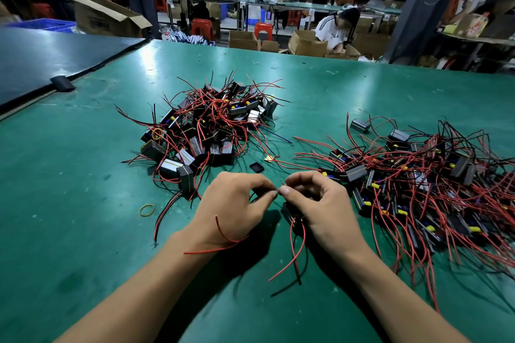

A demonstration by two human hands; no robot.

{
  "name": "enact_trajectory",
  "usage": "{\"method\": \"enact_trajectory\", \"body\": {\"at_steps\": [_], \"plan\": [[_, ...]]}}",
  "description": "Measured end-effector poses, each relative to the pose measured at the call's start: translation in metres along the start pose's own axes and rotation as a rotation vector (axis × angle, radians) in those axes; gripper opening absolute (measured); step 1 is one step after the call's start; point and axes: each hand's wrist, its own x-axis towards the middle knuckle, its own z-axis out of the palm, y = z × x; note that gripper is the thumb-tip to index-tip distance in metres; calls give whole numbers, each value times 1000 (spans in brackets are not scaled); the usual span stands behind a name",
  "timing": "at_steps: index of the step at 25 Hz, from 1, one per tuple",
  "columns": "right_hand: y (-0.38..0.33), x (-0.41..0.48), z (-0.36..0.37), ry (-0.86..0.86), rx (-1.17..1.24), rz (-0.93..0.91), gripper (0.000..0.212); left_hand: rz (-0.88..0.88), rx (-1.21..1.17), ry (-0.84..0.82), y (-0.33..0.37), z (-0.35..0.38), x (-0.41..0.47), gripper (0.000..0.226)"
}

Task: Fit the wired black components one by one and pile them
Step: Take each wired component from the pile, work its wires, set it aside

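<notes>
Left grip (234, 203) and right grip (320, 203) pinch wire ends (279, 187) of one black component (288, 211). The centre pile (209, 131) on the counter (83, 175) looks finished; the right-edge heap (418, 175) likely remains.

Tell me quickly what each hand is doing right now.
Left hand: closed, pinching a thin red wire end.
Right hand: closed, pinching wire at the same spot.

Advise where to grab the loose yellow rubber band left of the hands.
Pinch the yellow rubber band at its left arc, from above-left: it lies flat, an open loop on the green table, with wires running close by its right side.
</notes>
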Motion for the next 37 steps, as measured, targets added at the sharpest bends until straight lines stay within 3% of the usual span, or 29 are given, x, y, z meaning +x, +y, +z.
{"method": "enact_trajectory", "body": {"at_steps": [3,6,19,27,37], "plan": [[-2,0,-1,-9,4,27,11,-39,-41,52,1,1,0,2],[-4,0,-3,-41,4,28,13,-120,-73,74,2,2,0,8],[-3,-3,0,-38,65,51,13,-415,-510,-24,1,5,3,9],[-5,-4,1,-46,27,30,14,-431,-601,-16,0,10,2,16],[-8,-2,-1,-72,-56,-31,9,-230,-311,48,5,10,1,9]]}}
